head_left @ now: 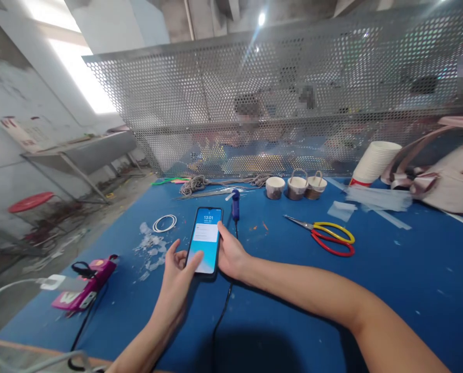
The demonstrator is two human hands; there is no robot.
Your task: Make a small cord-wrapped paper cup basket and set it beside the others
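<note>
A smartphone [211,248] with a lit blue lock screen reading 13:01 is held upright above the blue table. My right hand [233,256] grips its right edge, thumb along the side and the other fingers hidden behind. At the lower left corner is my left hand [179,272], its thumb over the lower screen and its fingers curled by the left edge; whether the thumb presses the glass I cannot tell. Just behind the phone stands a small blue glue gun [236,207], its black cord running toward me.
Scissors [332,237] with yellow and red handles lie right. Small baskets [296,189], stacked paper cups [375,163] and a pink bag [445,173] stand behind. Left are a white ring [164,223], glue scraps [149,251] and a magenta power strip [89,290]. A perforated metal screen [200,103] borders the table [286,311].
</note>
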